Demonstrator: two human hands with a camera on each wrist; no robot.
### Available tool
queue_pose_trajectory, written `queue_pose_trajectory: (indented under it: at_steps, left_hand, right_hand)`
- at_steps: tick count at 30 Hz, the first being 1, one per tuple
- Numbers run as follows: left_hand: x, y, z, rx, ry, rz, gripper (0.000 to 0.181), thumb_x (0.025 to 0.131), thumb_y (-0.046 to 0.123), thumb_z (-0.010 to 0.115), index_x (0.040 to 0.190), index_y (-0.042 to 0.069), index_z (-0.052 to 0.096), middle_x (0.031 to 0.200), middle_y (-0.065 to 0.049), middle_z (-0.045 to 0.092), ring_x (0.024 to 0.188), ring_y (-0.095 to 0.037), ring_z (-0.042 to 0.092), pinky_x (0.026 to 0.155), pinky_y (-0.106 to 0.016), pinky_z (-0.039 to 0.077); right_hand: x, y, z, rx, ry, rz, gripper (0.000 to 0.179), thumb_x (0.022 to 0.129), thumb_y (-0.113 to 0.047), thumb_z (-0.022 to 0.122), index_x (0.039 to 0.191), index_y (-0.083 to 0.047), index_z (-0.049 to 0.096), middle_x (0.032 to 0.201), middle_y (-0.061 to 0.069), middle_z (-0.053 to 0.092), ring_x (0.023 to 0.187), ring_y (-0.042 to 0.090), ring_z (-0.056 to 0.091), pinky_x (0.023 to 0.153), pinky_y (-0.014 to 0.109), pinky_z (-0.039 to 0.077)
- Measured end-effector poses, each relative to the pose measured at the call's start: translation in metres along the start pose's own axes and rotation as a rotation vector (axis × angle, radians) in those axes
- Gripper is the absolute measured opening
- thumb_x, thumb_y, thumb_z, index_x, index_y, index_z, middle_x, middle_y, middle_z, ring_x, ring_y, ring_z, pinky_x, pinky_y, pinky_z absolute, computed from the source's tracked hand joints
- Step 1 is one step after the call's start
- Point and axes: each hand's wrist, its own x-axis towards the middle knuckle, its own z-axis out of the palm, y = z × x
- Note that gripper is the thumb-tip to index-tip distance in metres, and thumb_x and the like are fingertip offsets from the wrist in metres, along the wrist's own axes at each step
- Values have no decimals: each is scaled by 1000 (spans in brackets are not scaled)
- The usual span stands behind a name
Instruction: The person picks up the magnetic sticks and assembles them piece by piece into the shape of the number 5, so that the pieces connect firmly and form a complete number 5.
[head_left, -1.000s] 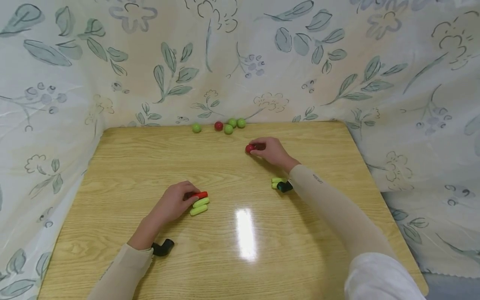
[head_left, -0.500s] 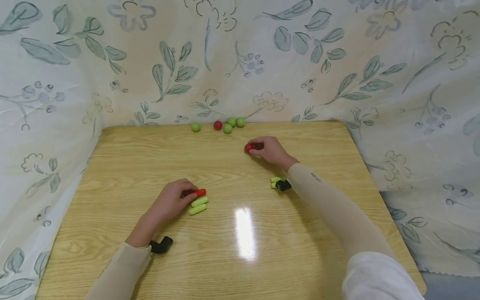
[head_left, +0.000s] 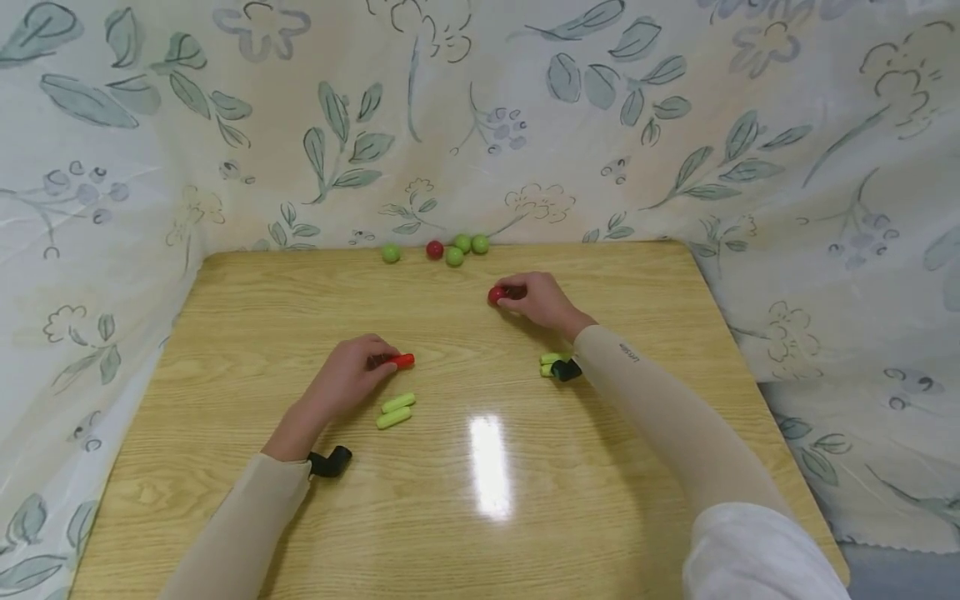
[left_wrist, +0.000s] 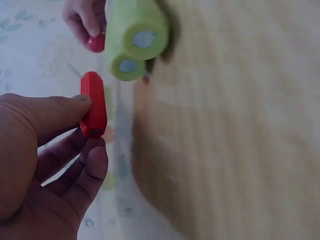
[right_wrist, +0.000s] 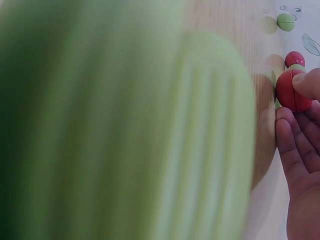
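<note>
My left hand (head_left: pixel 347 379) pinches a short red ridged magnetic stick (left_wrist: pixel 93 107) between thumb and fingers. Its far end points right in the head view. Two yellow-green sticks (head_left: pixel 397 403) lie side by side just nearer than this hand; round metal discs show in their ends in the left wrist view. Farther back on the right, my right hand (head_left: pixel 546 298) holds a red ball (right_wrist: pixel 289 92) with a seam round it, the thumb on one side and fingertips on the other. More yellow-green sticks (head_left: pixel 553 359) lie by the right wrist, partly covered by its black camera.
Along the back edge of the wooden table (head_left: pixel 300 317) stand several green balls (head_left: pixel 391 252) and another red ball (head_left: pixel 434 249). A flowered cloth (head_left: pixel 450 125) hangs right behind them. Black wrist cameras (head_left: pixel 332 461) jut out beside the wrists.
My left hand has moved away from me with the red stick, leaving a gap to the two yellow-green sticks it was beside. The right hand keeps its place with the red ball.
</note>
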Motion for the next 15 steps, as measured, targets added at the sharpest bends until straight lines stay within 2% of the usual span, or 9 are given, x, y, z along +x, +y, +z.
queue_pose_trajectory:
  at_steps: [8, 15]
  left_hand:
    - [36, 6, -6, 12, -14, -7, 19, 101, 9, 79, 118, 2, 82, 107, -9, 75, 91, -25, 67, 83, -45, 57]
    - [66, 13, -9, 0, -60, -15, 19, 102, 9, 77, 119, 1, 81, 109, -10, 73, 93, -27, 66, 84, -45, 56]
  right_hand:
    - [-2, -2, 2, 15, 19, -20, 34, 101, -16, 81, 133, -4, 77, 118, 10, 77, 106, 22, 71, 95, 38, 58]
    - [-4, -3, 0, 3, 29, -16, 35, 100, -15, 81, 133, -4, 77, 119, 10, 77, 106, 21, 71, 95, 37, 57]
